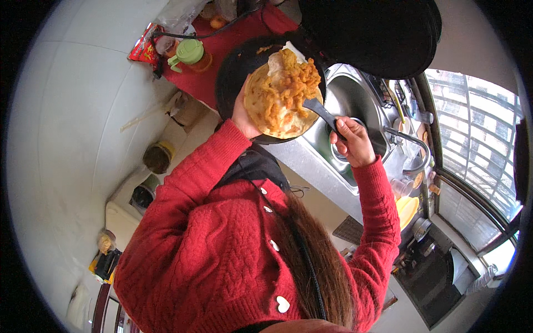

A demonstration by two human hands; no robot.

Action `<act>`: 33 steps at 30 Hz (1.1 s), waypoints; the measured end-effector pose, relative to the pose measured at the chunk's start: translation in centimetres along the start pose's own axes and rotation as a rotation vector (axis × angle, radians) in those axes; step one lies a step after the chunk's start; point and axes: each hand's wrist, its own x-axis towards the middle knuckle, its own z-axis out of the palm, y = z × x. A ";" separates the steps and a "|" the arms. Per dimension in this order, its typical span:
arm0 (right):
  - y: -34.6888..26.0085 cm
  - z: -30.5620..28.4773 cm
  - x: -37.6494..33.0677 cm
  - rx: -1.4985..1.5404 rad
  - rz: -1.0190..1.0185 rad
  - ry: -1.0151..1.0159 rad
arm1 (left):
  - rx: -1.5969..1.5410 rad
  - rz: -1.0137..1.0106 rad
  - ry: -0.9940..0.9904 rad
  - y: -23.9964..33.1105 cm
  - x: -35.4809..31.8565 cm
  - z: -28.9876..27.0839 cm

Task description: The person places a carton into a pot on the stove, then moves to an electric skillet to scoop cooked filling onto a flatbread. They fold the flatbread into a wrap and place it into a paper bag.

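My left hand (pixel 244 115) is closed on the near left edge of a round, shallow plate (pixel 254 106) and holds it raised. Orange-brown chunks of cooked food (pixel 294 77) with paler white pieces are heaped on it; the kind of food is unclear. In my right hand (pixel 355 141) is the handle of a black spatula (pixel 319 108), its head resting at the food's right side. Behind and partly below the plate sits a dark frying pan (pixel 226 83), mostly covered by it.
A steel sink (pixel 347 94) with a curved faucet (pixel 425 150) lies right of the plate. At the left, a green-lidded jug (pixel 190 53) and a red packet (pixel 145 50) stand by a red surface (pixel 233 33). A large black object (pixel 383 33) looms at the top.
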 end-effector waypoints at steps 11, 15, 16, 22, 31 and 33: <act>-0.7 -1.1 0.3 -0.209 -0.042 0.040 | -0.011 0.034 -0.096 0.9 1.2 0.0; -0.1 -0.8 1.1 -0.217 -0.034 0.025 | -0.023 0.099 -0.105 1.5 1.2 -0.7; 0.0 -0.7 1.3 -0.221 -0.036 0.015 | -0.009 0.100 -0.111 1.6 1.1 -0.8; -0.1 0.1 0.7 -0.210 0.032 0.018 | 0.029 0.117 -0.034 1.7 0.8 -1.3; -1.9 1.3 -3.4 -0.375 0.097 0.172 | 0.158 0.238 0.098 2.0 0.8 -2.0; -2.5 1.4 -4.5 -0.397 0.109 0.218 | 0.148 0.236 0.064 2.0 0.8 -2.1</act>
